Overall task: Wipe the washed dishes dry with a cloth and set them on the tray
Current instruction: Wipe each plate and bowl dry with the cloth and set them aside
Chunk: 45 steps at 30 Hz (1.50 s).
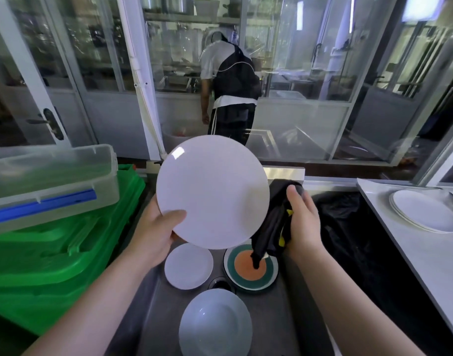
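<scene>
Two bare forearms reach up from the bottom edge toward a steel sink (153,299). Closest below the camera, a pale grey bowl (216,323) sits in the sink. Beyond it lie a small white plate (188,265) on the left and a striped plate (251,268) with an orange centre and a green ring on the right, with the drain between them and the bowl.

Above these, the left hand (153,235) holds a big white plate (212,191) tilted up to face the camera; its thumb lies across the plate's lower left face and the other fingers are hidden behind the rim. The right hand (303,222) grips a black cloth (273,222) with yellow marks, its fingers curled round the bunched fabric and the thumb pointing up. The cloth touches the big plate's right edge, and its loose tail hangs down over the orange centre of the striped plate.

Right of the sink is dark black sheeting (348,227), and past that a white table (413,253) bearing a stack of white plates (425,211); whether a tray lies under them cannot be told. Left of the sink stand stacked green lids (53,258) with a clear plastic box (48,181) on top, a blue strip along its lid edge.

Behind the sink runs a wall of glass panels (104,60) in pale frames. Beyond the glass a person (230,83) in a white shirt and dark apron stands with their back turned, bent toward a counter.
</scene>
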### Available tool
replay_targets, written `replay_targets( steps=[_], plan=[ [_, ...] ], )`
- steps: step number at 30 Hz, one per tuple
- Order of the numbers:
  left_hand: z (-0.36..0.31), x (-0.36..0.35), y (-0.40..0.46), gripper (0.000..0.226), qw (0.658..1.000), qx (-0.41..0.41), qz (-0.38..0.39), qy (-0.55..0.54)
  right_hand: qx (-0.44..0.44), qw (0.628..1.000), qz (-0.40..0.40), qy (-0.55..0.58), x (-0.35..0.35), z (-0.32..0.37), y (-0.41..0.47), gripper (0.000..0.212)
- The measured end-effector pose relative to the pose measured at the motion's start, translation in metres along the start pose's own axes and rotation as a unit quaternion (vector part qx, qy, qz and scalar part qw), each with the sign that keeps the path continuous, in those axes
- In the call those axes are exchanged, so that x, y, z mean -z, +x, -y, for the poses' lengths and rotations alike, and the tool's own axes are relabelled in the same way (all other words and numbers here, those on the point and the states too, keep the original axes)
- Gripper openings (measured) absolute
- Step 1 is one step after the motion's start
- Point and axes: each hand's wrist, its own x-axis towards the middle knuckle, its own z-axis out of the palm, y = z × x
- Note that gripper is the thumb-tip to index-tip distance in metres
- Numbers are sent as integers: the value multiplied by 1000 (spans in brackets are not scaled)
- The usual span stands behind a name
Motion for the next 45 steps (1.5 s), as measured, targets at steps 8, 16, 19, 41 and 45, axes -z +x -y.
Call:
replay_targets(
  steps=[8,16,19,41,45],
  plan=[
    [-3,-6,-7,52,996,-79,11,36,286,920,7,-269,-12,19,-10,43],
    [4,-16,-15,47,990,-92,57,86,282,891,78,-346,-38,13,-8,66],
    [3,-16,-16,45,988,-78,65,113,256,898,34,-356,-41,11,0,67],
    [18,-11,-17,63,990,42,79,-113,405,698,343,-481,-88,6,-45,60],
    [14,-6,-19,65,971,77,143,-178,409,684,319,-513,-85,5,-43,51]
  ],
)
